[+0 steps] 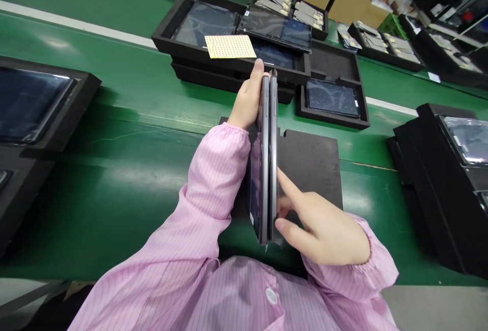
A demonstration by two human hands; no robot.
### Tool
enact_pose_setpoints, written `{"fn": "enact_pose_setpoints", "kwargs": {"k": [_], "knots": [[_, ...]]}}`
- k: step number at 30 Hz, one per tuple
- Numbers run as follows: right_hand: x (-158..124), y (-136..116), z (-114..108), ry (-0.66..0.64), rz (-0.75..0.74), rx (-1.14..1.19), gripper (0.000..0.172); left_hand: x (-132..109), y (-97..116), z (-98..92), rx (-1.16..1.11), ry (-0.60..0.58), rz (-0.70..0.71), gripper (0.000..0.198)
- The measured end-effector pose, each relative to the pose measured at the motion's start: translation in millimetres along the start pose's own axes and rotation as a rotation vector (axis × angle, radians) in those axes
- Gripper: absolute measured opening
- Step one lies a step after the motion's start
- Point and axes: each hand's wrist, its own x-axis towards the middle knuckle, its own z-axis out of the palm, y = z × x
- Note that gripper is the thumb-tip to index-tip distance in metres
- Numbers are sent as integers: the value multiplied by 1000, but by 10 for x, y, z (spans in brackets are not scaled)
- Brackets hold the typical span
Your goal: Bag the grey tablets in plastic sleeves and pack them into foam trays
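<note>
Broad green bench [125, 193] across the view, smooth, soft glare on it, and past the hands, matt black trays [186, 55], thick-walled and square-cornered. Closer in, a flat dark pad [312, 158], partly covered. And over it, dead centre, the tablets: left tablet [265, 158] and right tablet [273, 158], up on edge side by side, slim, grey-sided with a metallic sheen, a dark seam between them. The left one shows a glossy dark screen, steeply foreshortened; the right one's broad face is out of sight. Whether they touch the pad, can't tell! Right hand [324, 229]: index finger stretched against the right tablet, thumb at its near end, other fingers partly hidden. Left hand [247, 98] grips the pair's far end, thumb up, fingers lost behind. Smallest, a white label [251, 218] low on the left tablet, unreadable.
</note>
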Motion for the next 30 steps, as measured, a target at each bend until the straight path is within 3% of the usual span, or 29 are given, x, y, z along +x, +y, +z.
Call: {"fn": "enact_pose_setpoints", "kwargs": {"k": [5, 8, 12, 20, 27, 30], "knots": [[17, -29, 108, 235, 51, -106, 100, -67, 136, 63, 12, -15, 55, 69], [27, -14, 131, 350, -15, -135, 91, -124, 231, 115, -11, -48, 62, 68], [-3, 10, 113, 344, -113, -133, 83, -176, 277, 147, -30, -87, 85, 68], [-74, -4, 111, 353, -164, -148, 82, -211, 315, 131, -33, -120, 116, 69], [206, 95, 117, 757, -216, 74, 70, -489, 520, 206, -19, -194, 228, 64], [285, 128, 112, 809, -201, 127, 68, -631, 505, 213, -21, -192, 343, 50]]}}
